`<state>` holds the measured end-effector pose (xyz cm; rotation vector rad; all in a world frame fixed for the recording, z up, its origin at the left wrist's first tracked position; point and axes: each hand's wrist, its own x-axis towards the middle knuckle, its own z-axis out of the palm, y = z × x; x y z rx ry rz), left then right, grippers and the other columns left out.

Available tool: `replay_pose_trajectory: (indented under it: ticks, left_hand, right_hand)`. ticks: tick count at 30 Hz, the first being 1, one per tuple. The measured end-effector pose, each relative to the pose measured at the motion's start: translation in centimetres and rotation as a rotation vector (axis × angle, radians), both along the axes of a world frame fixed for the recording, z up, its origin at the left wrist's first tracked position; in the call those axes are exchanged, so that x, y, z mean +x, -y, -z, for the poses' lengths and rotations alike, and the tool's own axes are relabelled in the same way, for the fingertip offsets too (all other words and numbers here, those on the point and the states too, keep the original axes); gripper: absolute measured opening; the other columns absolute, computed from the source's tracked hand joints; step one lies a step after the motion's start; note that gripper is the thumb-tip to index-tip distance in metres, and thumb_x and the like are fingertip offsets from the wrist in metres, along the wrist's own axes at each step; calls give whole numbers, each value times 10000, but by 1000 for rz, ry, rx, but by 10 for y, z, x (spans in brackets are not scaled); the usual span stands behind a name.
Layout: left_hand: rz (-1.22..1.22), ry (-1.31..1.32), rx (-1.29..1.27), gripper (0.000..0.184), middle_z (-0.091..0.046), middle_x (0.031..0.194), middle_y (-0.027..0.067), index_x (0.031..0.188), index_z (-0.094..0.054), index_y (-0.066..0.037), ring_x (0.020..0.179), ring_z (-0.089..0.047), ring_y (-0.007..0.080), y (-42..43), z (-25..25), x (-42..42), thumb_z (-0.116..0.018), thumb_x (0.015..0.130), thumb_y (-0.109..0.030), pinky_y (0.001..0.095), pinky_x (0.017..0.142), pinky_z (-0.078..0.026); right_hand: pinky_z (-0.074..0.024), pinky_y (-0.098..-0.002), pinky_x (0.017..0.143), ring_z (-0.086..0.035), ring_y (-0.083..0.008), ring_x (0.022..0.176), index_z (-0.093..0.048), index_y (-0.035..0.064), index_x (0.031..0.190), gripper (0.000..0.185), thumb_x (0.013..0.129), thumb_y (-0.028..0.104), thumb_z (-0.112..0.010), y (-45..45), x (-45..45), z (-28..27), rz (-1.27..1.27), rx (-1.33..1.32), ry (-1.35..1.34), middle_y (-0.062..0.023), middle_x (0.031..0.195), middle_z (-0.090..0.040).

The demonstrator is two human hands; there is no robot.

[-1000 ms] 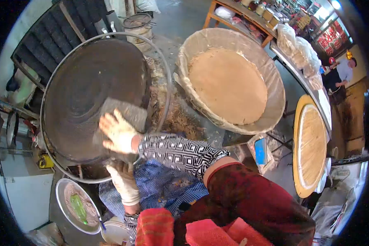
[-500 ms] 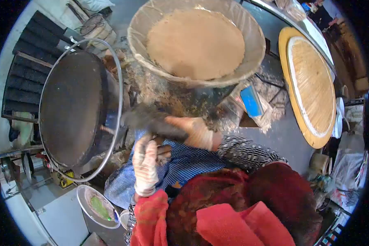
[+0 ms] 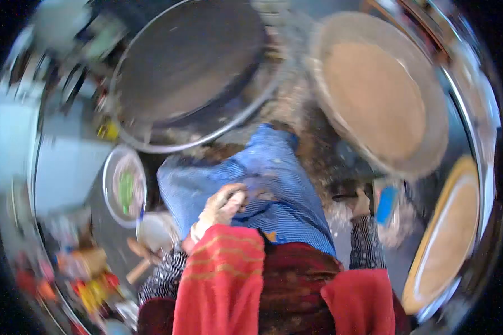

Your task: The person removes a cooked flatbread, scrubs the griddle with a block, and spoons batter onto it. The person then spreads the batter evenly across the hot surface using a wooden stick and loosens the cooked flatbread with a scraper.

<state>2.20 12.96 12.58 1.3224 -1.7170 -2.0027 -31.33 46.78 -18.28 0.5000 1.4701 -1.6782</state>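
My left hand (image 3: 223, 206), in a pale glove, is over the blue checked cloth (image 3: 274, 178) on my lap. Its fingers are curled in, and blur hides whether they hold anything. My right hand (image 3: 361, 202) is low on the right, beside a blue flat thing (image 3: 386, 205). It is closed on a small dark thing (image 3: 344, 196) whose kind I cannot make out. Ahead of me is a large round dark griddle (image 3: 190, 61) with a metal ring (image 3: 207, 146) around it. To the right of it stands a wide tub (image 3: 341, 120) filled with brown batter (image 3: 377, 97).
A round yellow board (image 3: 416, 287) with a white ring leans at the right. On the left are a basin (image 3: 109, 195) with something green inside, a white bucket (image 3: 155, 231) and blurred colourful packets (image 3: 98, 287).
The view has swung left, shifting the griddle and tub rightward. My hands have parted: the right moved away to the right with the dark thing, while the left stayed over my lap.
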Motion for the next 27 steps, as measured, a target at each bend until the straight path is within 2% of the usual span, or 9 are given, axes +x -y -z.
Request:
replay_pose_trajectory:
  ticks: [2,6,11,14,17,18,20,24,27]
  left_hand:
    - [87,-57,-130,306,-648,1021,92,1237,-567,-4,892,-605,143,-10,-23,21,-536,1000,-194,300,782,-520]
    - [76,-175,-269,266,-632,957,59,1207,-580,-42,866,-578,125,-27,-61,63,-551,992,-195,285,784,-491]
    - [-42,34,-584,333,-629,1099,210,1178,-570,14,1028,-612,351,-26,3,98,-526,970,-241,396,912,-487]
    - [-221,111,-579,350,-627,996,195,1137,-570,4,940,-613,367,-42,0,125,-587,908,-261,430,847,-500]
    - [-471,566,-836,323,-620,961,206,1122,-576,2,913,-614,366,-75,26,184,-607,894,-225,426,801,-505]
    - [-528,716,-839,315,-621,943,211,1118,-580,4,894,-618,369,-84,27,202,-610,895,-217,422,787,-507]
    - [-795,854,-459,313,-630,917,216,1108,-589,4,840,-629,375,-102,34,221,-590,920,-245,414,765,-514]
    - [-962,844,-239,418,-663,911,196,1111,-591,26,791,-658,302,-143,94,239,-586,940,-354,386,687,-526]
    - [-1419,38,294,404,-662,893,58,1127,-615,-24,750,-633,145,-132,130,246,-643,921,-370,305,587,-515]
  right_hand:
    - [-509,-306,566,-624,-193,674,-540,22,1134,350,962,327,-536,96,13,-144,-101,154,-170,-104,895,-614]
    - [-534,-322,750,-665,-228,877,-542,21,1241,365,982,278,-534,246,79,-289,-559,-120,-559,-153,1027,-659]
    - [-520,-317,860,-668,-207,945,-579,-13,1214,288,983,156,-539,443,200,-284,-1135,-564,-966,-151,1051,-684]
    - [-507,-333,882,-661,-245,1010,-588,-24,1200,340,962,219,-577,518,249,-272,-1338,-561,-1385,-172,1105,-677]
    - [-462,-425,952,-588,-370,1121,-595,20,1211,499,954,433,-488,590,274,-181,-1352,-319,-1839,-206,1187,-633]
    - [-455,-453,945,-602,-383,1092,-585,19,1202,558,969,492,-403,619,268,-118,-1329,-409,-1647,-226,1155,-639]
    - [-450,-479,926,-610,-403,1064,-593,36,1171,580,972,525,-352,582,288,-164,-1641,336,-1671,-243,1100,-651]
    - [-489,-520,773,-646,-426,887,-627,108,1103,501,995,488,-320,528,220,-172,-1541,316,-1926,-222,950,-681]
    - [-504,-503,726,-650,-420,823,-641,112,1091,475,996,465,-338,505,155,-142,-1534,234,-2029,-212,917,-681]
